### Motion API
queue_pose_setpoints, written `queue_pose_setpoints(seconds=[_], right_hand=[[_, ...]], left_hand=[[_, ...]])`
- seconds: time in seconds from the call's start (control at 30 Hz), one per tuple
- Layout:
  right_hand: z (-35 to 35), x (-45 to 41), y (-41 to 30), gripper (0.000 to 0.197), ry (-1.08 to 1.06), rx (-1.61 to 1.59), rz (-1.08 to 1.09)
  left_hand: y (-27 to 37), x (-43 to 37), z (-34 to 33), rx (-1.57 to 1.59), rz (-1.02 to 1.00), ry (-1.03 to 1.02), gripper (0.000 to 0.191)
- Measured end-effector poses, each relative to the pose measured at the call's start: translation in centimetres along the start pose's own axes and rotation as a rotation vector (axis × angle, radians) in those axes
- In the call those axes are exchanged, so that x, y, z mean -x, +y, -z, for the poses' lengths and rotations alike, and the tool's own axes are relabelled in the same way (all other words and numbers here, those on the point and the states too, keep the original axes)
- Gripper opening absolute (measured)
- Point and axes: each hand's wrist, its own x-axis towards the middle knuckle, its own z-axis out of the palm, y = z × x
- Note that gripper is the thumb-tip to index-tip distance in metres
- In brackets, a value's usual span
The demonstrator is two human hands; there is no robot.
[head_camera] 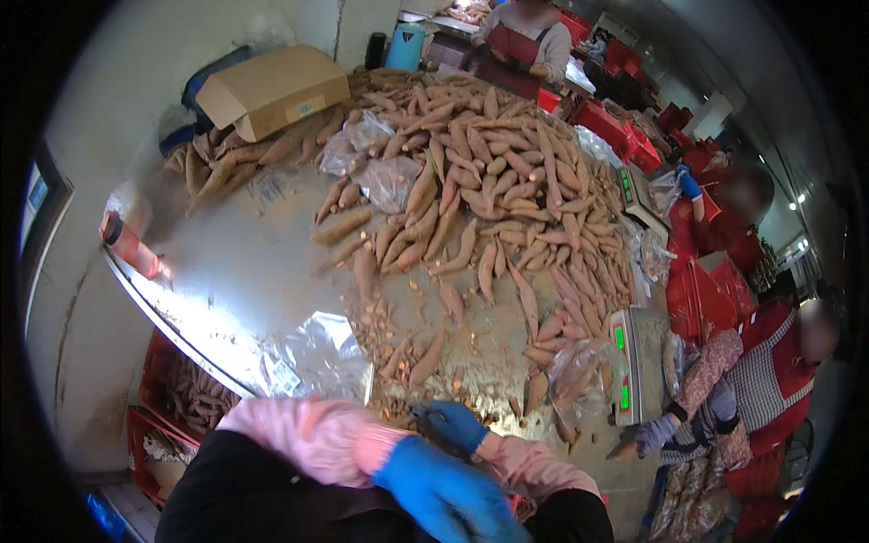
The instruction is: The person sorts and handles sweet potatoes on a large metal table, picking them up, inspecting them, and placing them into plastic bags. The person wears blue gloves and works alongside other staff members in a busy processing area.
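Note:
My left hand [445,485], in a blue glove, crosses low in front of my body with its fingers pointing down toward the picture's lower edge. It looks blurred, and anything under its fingers is hidden. Just beyond it, my right hand [453,424], also gloved in blue, is at the table's near edge with its fingers curled. Something dark shows at its fingertips, too small to make out. Cut sweet potato ends [390,356] lie scattered around there. A loose sweet potato [428,360] rests ahead of my right hand. Left of it lies a clear plastic bag [319,353] with a label.
A large heap of sweet potatoes [489,170] covers the metal table [244,271]. On the right stand a digital scale [641,366] and a bagged portion [584,373]. One co-worker [760,380] reaches in beside it. Red crates [153,434] stand below left; a cardboard box [278,88] sits behind.

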Motion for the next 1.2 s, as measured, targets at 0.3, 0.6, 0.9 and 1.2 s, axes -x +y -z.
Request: queue_pose_setpoints(seconds=[0.3, 0.6, 0.9, 1.2], right_hand=[[15.2, -11.5, 10.9, 0.020, 0.146, 0.109, -0.145], [33.4, -36.9, 5.7, 0.029, 0.689, 0.629, 0.022], [32.0, -39.5, 5.5, 0.031, 0.728, 0.852, -0.274], [30.7, -31.1, 12.4, 0.041, 0.565, 0.396, 0.019]], left_hand=[[-2.4, 22.8, 2.0, -1.551, 0.896, 1.121, 0.028], [-4.7, 25.9, 2.7, -1.808, 1.363, 1.025, 0.038], [-5.0, 26.0, 3.0, -1.773, 1.465, 1.018, 0.042], [-5.1, 25.7, 3.3, -1.763, 1.429, 1.009, 0.043]])
